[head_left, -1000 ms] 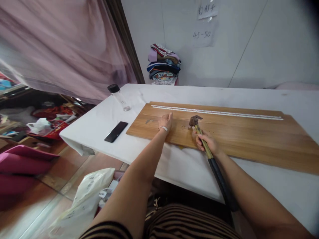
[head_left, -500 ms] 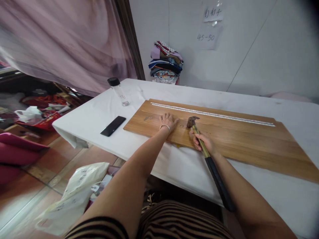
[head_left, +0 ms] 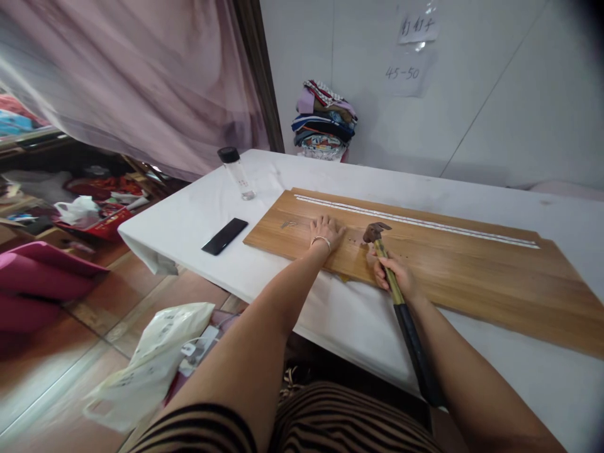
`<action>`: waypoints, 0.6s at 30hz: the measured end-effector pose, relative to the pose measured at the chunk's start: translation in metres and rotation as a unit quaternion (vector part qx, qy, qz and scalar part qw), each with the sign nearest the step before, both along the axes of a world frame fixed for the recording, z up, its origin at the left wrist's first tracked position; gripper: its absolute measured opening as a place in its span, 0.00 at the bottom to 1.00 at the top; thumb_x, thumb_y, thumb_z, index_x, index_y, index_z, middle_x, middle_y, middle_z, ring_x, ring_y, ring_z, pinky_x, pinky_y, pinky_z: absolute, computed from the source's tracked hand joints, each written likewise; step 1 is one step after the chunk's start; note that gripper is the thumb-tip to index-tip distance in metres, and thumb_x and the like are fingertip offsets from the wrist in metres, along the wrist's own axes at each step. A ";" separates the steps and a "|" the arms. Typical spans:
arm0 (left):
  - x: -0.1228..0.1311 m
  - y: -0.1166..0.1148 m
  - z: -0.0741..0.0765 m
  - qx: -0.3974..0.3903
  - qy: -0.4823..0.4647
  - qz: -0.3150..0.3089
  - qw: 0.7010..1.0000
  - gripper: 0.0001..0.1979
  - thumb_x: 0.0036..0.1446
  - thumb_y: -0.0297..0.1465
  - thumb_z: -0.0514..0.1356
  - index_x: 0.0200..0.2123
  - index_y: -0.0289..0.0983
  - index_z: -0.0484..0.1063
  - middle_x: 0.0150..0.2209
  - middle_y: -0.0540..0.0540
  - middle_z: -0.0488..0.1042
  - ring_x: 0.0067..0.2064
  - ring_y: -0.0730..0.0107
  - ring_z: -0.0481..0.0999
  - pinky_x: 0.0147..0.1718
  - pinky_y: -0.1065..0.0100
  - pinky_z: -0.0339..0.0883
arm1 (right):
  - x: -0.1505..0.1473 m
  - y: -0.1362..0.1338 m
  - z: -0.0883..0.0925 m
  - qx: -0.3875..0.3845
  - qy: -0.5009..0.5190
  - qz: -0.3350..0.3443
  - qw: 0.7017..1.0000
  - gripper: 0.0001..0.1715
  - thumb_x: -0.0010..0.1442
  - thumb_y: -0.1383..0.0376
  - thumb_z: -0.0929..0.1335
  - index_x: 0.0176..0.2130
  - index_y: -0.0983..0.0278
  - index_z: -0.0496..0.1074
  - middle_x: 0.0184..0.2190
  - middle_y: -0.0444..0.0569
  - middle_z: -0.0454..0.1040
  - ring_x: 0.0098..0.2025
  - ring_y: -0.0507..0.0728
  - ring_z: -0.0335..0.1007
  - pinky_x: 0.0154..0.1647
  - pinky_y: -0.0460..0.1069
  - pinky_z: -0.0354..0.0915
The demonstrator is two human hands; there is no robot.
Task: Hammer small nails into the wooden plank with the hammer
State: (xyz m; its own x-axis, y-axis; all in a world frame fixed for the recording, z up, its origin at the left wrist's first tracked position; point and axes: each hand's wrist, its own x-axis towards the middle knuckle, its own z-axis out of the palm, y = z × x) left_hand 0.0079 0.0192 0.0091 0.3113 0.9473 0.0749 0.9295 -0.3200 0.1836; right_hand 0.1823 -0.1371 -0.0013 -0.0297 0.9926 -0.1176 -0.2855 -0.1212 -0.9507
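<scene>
My right hand (head_left: 392,274) is wrapped round the handle of a claw hammer (head_left: 409,333), gripping it fairly close to the rusty head. The black grip end points back toward my body, and the head is over the wooden board (head_left: 476,283). Flat on the board, with fingers spread, lies my left hand (head_left: 327,231); it wears a bracelet. A few thin nails (head_left: 289,224) lie to its left. Between my hands, several small dark marks show on the wood; whether they are nail heads or holes I cannot tell. Along the far side runs a white measuring strip (head_left: 415,220).
The board rests on a table with a white cloth (head_left: 189,207). Left of it are a black phone (head_left: 225,236) and a clear bottle (head_left: 240,176) with a black lid. Folded clothes (head_left: 325,119) are stacked behind the table. A plastic bag (head_left: 155,358) lies low at the left.
The whole view has shifted a little, so everything appears slightly further right. Both hands and the hammer keep nearly the same places over the board.
</scene>
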 end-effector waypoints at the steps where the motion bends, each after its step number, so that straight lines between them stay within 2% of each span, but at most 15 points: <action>1: 0.000 0.000 0.000 0.000 -0.001 0.001 1.000 0.26 0.74 0.47 0.47 0.60 0.40 0.75 0.66 0.37 0.72 0.69 0.50 0.64 0.68 0.49 0.56 | 0.000 0.000 0.000 0.002 -0.001 -0.003 1.000 0.24 0.55 0.50 0.73 0.45 0.60 0.67 0.18 0.33 0.66 0.12 0.49 0.56 0.14 0.45 0.50; 11: 0.000 0.002 -0.002 -0.005 -0.008 -0.002 1.000 0.25 0.74 0.48 0.49 0.59 0.41 0.75 0.65 0.37 0.72 0.68 0.49 0.65 0.67 0.48 0.57 | 0.001 -0.001 -0.001 0.007 0.001 0.009 1.000 0.22 0.58 0.51 0.72 0.46 0.59 0.67 0.18 0.35 0.65 0.13 0.49 0.56 0.15 0.46 0.50; 18: 0.000 0.001 0.000 -0.010 -0.005 -0.001 1.000 0.25 0.74 0.48 0.49 0.59 0.40 0.75 0.65 0.37 0.72 0.68 0.49 0.64 0.67 0.48 0.56 | 0.000 0.000 0.001 -0.009 -0.004 0.014 1.000 0.23 0.56 0.51 0.73 0.45 0.60 0.67 0.18 0.34 0.65 0.13 0.49 0.55 0.15 0.45 0.50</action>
State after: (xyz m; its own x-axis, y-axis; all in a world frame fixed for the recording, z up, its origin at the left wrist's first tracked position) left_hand 0.0081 0.0204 0.0091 0.3128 0.9480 0.0584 0.9268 -0.3181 0.1994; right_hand 0.1828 -0.1375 -0.0005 -0.0561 0.9892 -0.1356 -0.2738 -0.1459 -0.9507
